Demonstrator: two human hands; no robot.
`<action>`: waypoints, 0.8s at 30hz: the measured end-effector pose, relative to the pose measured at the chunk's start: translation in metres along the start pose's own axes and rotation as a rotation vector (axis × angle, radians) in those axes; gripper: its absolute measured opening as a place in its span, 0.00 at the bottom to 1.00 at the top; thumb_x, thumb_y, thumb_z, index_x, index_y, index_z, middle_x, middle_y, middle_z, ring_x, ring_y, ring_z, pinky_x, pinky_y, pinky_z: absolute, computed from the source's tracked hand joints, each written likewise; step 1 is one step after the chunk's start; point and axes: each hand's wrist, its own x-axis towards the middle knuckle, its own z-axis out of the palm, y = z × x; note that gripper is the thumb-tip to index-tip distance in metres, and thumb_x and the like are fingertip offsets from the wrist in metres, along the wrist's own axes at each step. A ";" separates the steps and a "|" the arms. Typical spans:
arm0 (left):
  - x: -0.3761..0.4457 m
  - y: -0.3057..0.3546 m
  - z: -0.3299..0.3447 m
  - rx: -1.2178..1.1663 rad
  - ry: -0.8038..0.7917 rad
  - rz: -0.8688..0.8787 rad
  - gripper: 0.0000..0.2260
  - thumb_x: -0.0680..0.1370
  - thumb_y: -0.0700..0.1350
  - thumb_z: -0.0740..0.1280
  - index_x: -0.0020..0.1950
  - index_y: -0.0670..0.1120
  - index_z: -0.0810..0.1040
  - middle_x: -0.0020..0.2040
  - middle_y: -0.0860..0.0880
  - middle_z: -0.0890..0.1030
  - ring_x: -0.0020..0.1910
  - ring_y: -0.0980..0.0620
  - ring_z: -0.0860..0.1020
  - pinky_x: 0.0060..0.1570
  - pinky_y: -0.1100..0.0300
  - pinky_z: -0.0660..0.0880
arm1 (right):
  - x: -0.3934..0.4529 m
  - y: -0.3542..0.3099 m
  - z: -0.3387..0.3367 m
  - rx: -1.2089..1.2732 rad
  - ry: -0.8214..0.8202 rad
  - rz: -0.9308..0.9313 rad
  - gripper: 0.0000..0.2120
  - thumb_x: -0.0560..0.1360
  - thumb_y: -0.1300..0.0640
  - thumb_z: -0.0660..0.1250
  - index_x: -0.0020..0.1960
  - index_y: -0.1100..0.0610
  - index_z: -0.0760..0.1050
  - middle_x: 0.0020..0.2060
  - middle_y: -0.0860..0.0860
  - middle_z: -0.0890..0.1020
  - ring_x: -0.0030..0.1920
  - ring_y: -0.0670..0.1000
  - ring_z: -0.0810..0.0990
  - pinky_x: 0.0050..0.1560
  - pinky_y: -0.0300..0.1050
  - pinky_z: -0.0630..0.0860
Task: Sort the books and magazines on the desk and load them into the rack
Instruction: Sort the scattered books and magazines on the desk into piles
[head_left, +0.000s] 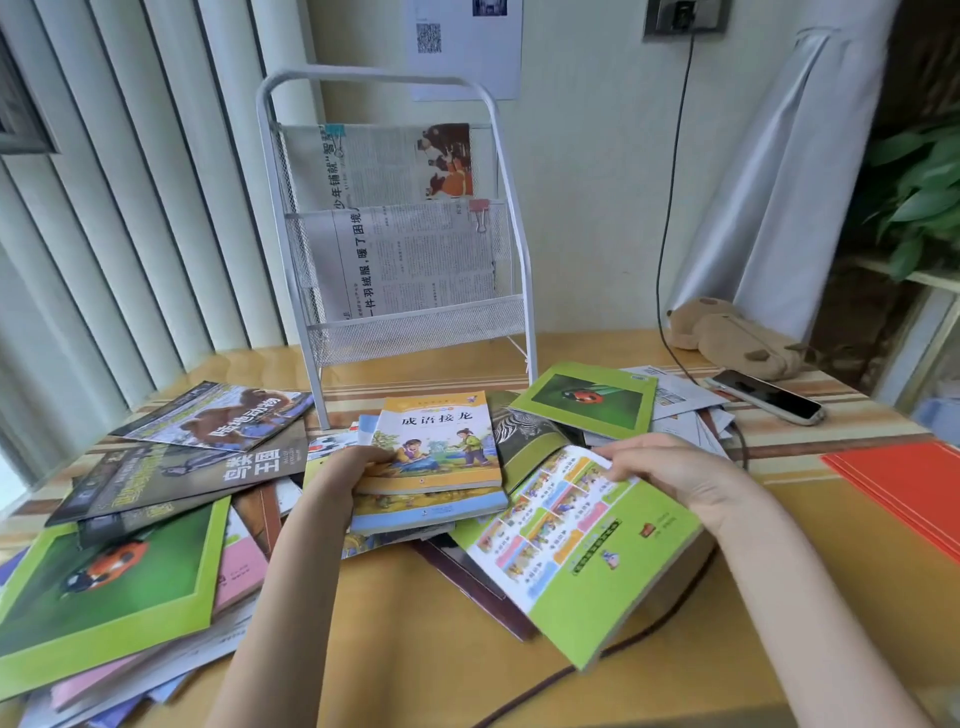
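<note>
A white mesh rack (415, 325) stands at the back of the desk with newspapers (410, 254) in its two upper pockets. Books and magazines lie scattered in front of it. My left hand (343, 475) grips the left edge of a small stack topped by an orange book (441, 441) with two children on its cover. My right hand (670, 470) pinches the top edge of a green book (587, 556) lying back-cover up. A green ladybird magazine (109, 577) lies at the front left, a second one (589, 397) at the right.
Dark magazines (192, 467) lie at the left. A phone (766, 397) on a cable, a plush toy (737, 338) and an orange-red folder (904, 483) sit on the right of the desk (405, 649). Loose papers (685, 410) lie behind my right hand.
</note>
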 end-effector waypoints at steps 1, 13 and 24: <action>0.000 0.001 -0.001 -0.001 0.006 0.006 0.07 0.75 0.39 0.68 0.38 0.40 0.75 0.19 0.48 0.76 0.15 0.53 0.73 0.16 0.67 0.70 | -0.001 -0.002 -0.006 -0.021 -0.015 -0.008 0.11 0.71 0.71 0.64 0.48 0.61 0.81 0.34 0.57 0.84 0.35 0.53 0.80 0.34 0.41 0.77; -0.009 0.016 -0.020 -0.119 -0.171 -0.035 0.07 0.78 0.42 0.65 0.45 0.37 0.74 0.24 0.43 0.80 0.19 0.49 0.77 0.18 0.61 0.74 | -0.009 -0.015 -0.057 0.197 -0.286 -0.107 0.12 0.57 0.62 0.69 0.40 0.61 0.85 0.40 0.59 0.85 0.36 0.53 0.84 0.34 0.41 0.81; -0.002 0.017 0.017 -0.046 -0.251 0.238 0.24 0.77 0.36 0.64 0.71 0.51 0.67 0.53 0.51 0.79 0.27 0.57 0.81 0.25 0.65 0.76 | 0.031 0.008 -0.057 0.449 -0.173 -0.320 0.27 0.60 0.57 0.74 0.59 0.57 0.79 0.52 0.58 0.83 0.48 0.56 0.83 0.46 0.46 0.80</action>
